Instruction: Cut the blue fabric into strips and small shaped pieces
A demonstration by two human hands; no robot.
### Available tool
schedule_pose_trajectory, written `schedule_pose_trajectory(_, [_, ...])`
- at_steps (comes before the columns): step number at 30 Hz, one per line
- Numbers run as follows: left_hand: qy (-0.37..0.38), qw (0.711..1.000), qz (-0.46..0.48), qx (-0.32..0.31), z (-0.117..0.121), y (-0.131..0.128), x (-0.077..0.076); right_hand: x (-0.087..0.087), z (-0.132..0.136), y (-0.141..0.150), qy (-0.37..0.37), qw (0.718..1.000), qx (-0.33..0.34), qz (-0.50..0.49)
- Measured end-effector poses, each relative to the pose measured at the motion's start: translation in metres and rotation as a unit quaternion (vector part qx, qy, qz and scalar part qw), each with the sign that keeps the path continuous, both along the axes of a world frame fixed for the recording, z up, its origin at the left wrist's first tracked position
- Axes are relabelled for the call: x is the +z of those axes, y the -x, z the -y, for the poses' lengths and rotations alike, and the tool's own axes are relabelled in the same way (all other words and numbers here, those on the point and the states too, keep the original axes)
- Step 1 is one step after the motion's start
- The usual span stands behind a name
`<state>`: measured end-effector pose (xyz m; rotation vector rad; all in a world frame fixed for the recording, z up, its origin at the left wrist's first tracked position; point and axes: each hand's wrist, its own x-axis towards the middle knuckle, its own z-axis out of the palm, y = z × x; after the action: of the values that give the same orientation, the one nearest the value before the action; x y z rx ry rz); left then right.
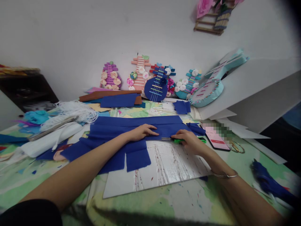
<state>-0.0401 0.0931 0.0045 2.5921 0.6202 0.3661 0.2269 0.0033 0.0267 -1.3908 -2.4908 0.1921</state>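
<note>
In the head view, two bare hands work over one tabletop (pixel 188 204). The left hand (pixel 141 131) rests on the blue material (pixel 134 121), its fingers loosely spread and grasping nothing, pressing on the top surface. The right hand (pixel 189 141) has its fingers closed around one pair of green-handled scissors (pixel 177 141), whose blades point left along the near edge of the blue material; one bracelet (pixel 225 175) circles the right wrist. The blue material lies in overlapping layers, partly over one white board (pixel 115 185) streaked with shiny lines. Two smaller blue pieces show near the main one: a scrap (pixel 196 128) by its right end and a folded piece (pixel 182 107) farther back. To the right lie one phone (pixel 217 138) and one gold-coloured looped item (pixel 238 147) just beside it. At the back, one large light-blue instrument model (pixel 209 91) leans beside at least five smaller instrument models (pixel 155 89), some overlapping. On the left is one heap of white cord (pixel 75 111).
</note>
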Motion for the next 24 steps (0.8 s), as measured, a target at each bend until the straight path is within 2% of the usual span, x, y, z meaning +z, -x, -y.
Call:
schedule_pose_trajectory(10, [-0.001,1.0,0.009,0.001,0.002,-0.001,0.0,-0.002,0.004,0.014,0.002,1.0,0.013,0.005])
schedule_pose_trajectory(24, [-0.012,1.0,0.004,0.0,-0.001,-0.001,-0.003,0.01,0.01,0.003,0.025,0.999,0.018,0.01])
